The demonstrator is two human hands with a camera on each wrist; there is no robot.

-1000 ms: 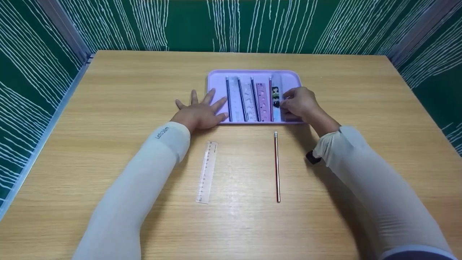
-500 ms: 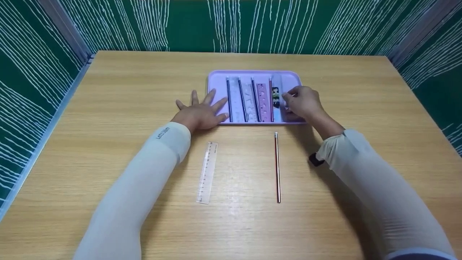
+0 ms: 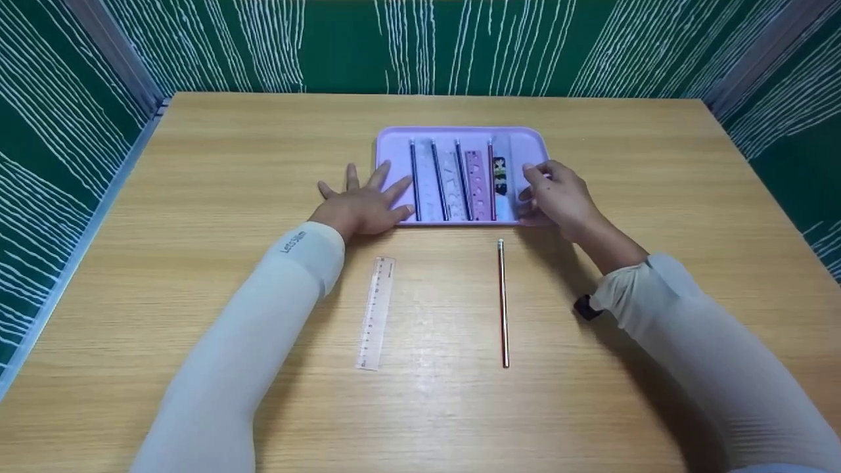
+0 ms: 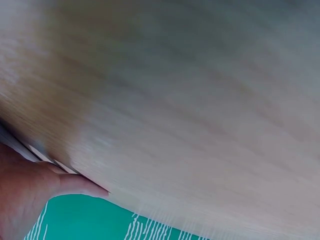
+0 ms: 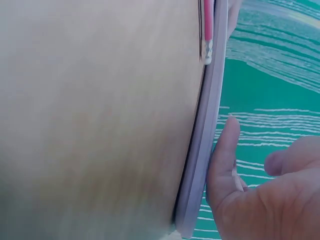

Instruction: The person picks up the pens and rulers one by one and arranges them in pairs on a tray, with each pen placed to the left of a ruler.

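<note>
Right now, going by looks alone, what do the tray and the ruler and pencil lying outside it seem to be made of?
Tray: probably plastic, smooth, since its even lilac colour runs into a rounded rim. Ruler: likely translucent plastic; it looks pale and thin. Pencil: perhaps wood under a glossy coating, as bright highlights run along it.

possibly a booth: striped green walls point(image 3: 348, 46), table point(image 3: 440, 328)

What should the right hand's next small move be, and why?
I'd probably send the right hand to the loose pencil: it lies outside the purple tray, where pencils and rulers alternate, ending at the right with a picture-printed ruler. That hand seems to hold nothing.
</note>
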